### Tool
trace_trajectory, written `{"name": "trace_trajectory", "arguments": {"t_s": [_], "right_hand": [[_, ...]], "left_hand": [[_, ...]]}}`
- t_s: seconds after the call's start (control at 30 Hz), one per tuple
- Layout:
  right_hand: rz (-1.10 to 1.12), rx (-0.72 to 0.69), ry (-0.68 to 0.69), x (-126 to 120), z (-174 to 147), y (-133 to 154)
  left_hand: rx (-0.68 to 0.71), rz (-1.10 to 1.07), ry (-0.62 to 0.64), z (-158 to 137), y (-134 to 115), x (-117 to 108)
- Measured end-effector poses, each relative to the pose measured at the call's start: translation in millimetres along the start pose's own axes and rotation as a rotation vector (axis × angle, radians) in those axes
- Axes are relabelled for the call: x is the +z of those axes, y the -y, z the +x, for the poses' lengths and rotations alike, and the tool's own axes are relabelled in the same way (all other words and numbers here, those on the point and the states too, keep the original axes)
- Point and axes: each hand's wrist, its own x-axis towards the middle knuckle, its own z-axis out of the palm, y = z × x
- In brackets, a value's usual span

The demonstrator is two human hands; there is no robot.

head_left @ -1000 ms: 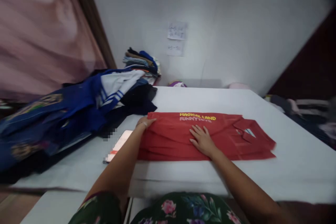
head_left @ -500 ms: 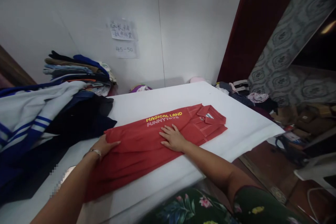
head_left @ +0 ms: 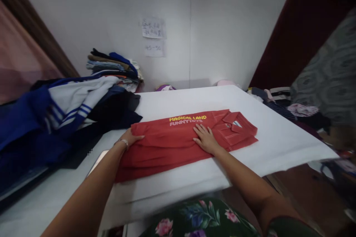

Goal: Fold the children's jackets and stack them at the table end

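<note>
A red collared shirt (head_left: 167,144), folded lengthwise, lies on the white-covered table (head_left: 191,100). Yellow and white lettering runs along its upper side, and its collar points right. At the bottom hem on the left, my left hand (head_left: 132,137) pinches the cloth, thumb on top and the other fingers mostly hidden at the edge. My right hand (head_left: 206,140) rests flat on the shirt just below the lettering, fingers spread. Partly behind my left forearm is a pale flat object (head_left: 97,161), perhaps a phone.
A loose heap of blue, white and black clothes (head_left: 80,100) covers the table's left side. Behind it rises a folded stack (head_left: 111,64). More clothes (head_left: 300,109) lie beyond the right edge. Paper notes (head_left: 154,37) hang on the wall.
The camera view has swung left, so everything sits further right. Both hands keep their places on the shirt, which looks unchanged.
</note>
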Motion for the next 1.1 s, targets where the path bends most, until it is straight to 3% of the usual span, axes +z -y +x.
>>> {"name": "trace_trajectory", "arguments": {"t_s": [0.1,0.17,0.27,0.33,0.5,0.67,0.87,1.0,1.1], "right_hand": [[-0.008,-0.010,-0.016,4,-1,-1],[0.004,-0.015,-0.032,5,0,-2],[0.081,-0.030,-0.053,5,0,-7],[0.194,-0.052,-0.099,2,-1,-11],[0.509,-0.066,-0.368,-13,-24,-16],[0.504,-0.101,-0.246,-22,-66,-28],[0.284,-0.165,-0.099,-22,-88,-53],[0.196,-0.193,-0.116,-15,-85,-60],[0.163,-0.187,-0.149,-8,-85,-62]], "left_hand": [[-0.075,0.029,-0.019,-10,-2,-2],[-0.078,0.092,-0.106,-22,-6,-2],[0.079,0.169,-0.285,-47,-15,0],[0.251,0.151,-0.311,-68,-20,3],[0.525,0.061,-0.134,-121,-11,7],[0.599,0.147,0.057,-145,8,11],[0.574,0.253,0.048,-140,3,11],[0.508,0.307,-0.019,-137,-2,8],[0.530,0.364,0.006,-136,1,9]]}}
